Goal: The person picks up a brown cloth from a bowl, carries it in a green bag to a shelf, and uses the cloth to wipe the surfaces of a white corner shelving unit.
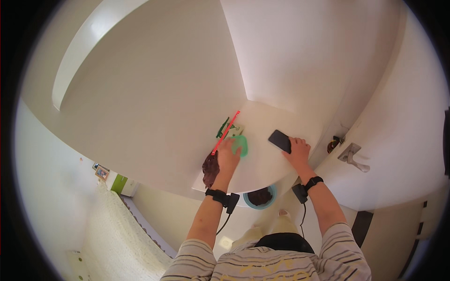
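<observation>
My left hand is closed on the left edge of a light green, see-through plastic box, with the thumb and fingers apart across it. Beside that hand a thin red strip slants over a pale printed packet and a dark green slim item. A crumpled dark brown cloth-like bundle lies left of my left wrist. My right hand grips the lower right end of a black smartphone, which lies on or just above the white tabletop; I cannot tell which.
White walls close in behind and left of the table. A blue bucket with dark contents stands below the front edge. At the right is a white door with a metal handle. A bed with a cream cover stands lower left.
</observation>
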A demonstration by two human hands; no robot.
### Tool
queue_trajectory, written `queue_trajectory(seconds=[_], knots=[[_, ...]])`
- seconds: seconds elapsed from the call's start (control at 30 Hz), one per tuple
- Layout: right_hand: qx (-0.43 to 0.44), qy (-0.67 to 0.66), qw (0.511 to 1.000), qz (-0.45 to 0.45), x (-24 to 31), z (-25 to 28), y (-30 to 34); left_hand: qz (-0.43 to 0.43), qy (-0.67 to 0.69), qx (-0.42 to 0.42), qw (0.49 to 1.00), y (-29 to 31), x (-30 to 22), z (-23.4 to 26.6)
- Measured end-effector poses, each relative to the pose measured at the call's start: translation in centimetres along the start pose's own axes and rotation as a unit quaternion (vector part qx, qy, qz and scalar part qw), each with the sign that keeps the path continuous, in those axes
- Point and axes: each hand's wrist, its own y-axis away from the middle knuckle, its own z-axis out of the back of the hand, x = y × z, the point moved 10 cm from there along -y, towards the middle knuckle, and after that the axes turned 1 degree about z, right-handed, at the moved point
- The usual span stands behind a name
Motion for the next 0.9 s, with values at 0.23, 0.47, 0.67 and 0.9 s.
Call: queue_trajectory(seconds=[0.23,0.47,0.67,0.9], knots=[[0.014,-0.164,0.981,0.099,4.0,0.7,-1.9,0.155,-0.083,-0.024,0.984,1.0,5.6,0.1],[0.066,-0.177,0.933,0.306,11.3,-0.8,-0.6,0.106,-0.199,-0.069,0.972,-2.5,3.8,0.4],[0.093,-0.120,0.950,0.274,10.4,-1.4,-1.1,0.162,-0.289,0.039,0.943,-2.8,4.9,-1.6],[0.020,-0.223,0.931,0.288,10.5,1.1,-2.4,0.126,-0.214,-0.056,0.967,-1.7,2.0,0.7]])
